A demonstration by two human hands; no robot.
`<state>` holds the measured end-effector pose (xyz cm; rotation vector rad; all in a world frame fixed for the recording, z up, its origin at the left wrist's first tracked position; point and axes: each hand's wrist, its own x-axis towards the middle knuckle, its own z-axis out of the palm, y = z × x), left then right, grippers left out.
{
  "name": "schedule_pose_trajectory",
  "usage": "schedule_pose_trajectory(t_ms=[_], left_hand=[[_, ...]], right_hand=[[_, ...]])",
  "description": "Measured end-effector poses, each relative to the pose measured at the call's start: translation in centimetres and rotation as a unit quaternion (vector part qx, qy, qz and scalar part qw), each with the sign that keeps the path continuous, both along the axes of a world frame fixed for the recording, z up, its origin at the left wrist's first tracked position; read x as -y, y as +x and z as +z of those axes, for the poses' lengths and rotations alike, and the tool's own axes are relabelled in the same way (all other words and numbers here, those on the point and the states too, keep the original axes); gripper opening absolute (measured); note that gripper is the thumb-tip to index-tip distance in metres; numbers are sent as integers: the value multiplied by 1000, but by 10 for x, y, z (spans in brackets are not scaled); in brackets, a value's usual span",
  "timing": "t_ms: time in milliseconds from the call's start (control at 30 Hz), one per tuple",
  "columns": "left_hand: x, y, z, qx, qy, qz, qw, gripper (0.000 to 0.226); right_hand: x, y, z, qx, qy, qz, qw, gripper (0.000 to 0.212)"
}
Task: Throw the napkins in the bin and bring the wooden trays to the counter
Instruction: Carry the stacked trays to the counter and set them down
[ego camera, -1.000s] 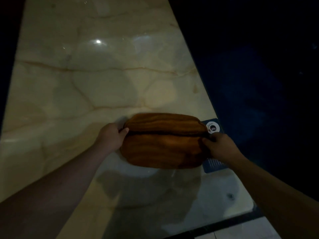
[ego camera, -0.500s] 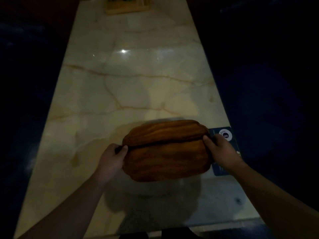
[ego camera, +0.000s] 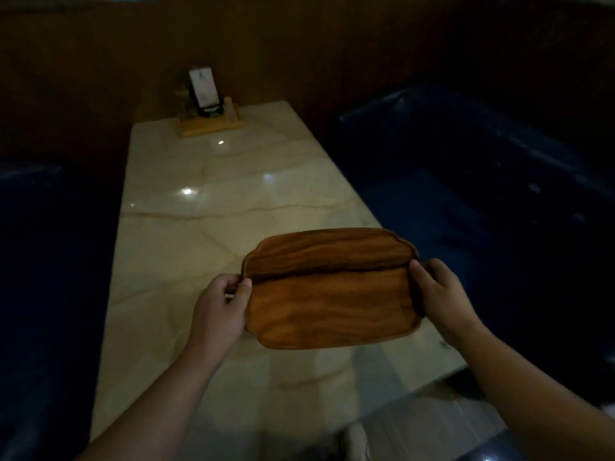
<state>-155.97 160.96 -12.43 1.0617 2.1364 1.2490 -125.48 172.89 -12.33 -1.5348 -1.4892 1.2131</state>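
Note:
Two stacked wooden trays (ego camera: 329, 297) hang in the air above the near part of the marble table (ego camera: 206, 227), the upper one shifted a little toward me. My left hand (ego camera: 221, 311) grips their left end and my right hand (ego camera: 439, 294) grips their right end. No napkin or bin shows in view.
A wooden stand with a white card and small holders (ego camera: 208, 108) sits at the table's far end against the brown wall. Dark blue bench seats flank the table, one on the right (ego camera: 482, 201) and one on the left (ego camera: 43, 261). Light floor shows at the bottom right.
The trays have risen off the table with both hands still on them. My view has tilted up, so the far stand and wall appear and the blue card by my right hand is gone.

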Motion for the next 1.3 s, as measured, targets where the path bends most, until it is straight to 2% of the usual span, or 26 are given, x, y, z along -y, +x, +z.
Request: schedule_pose_trajectory(t_ms=[233, 433, 500, 767, 867, 1033, 1300], left_hand=[[5, 41, 38, -18, 42, -168, 985, 21], [10, 155, 61, -10, 29, -352, 936, 32], [15, 190, 68, -18, 33, -385, 922, 37], [103, 395, 99, -8, 41, -578, 815, 34], [161, 468, 107, 7, 53, -628, 776, 20], [281, 584, 120, 19, 53, -708, 704, 32], [464, 746, 134, 9, 102, -823, 559, 28]], right_hand=[[100, 76, 31, -24, 34, -138, 990, 26], [213, 183, 55, -1, 65, -306, 950, 28], [246, 209, 61, -7, 74, -343, 936, 30], [457, 333, 95, 34, 133, -556, 819, 34], [542, 367, 105, 52, 146, -610, 777, 34], [693, 423, 109, 79, 131, -697, 701, 34], [910, 474, 108, 62, 96, -822, 557, 36]])
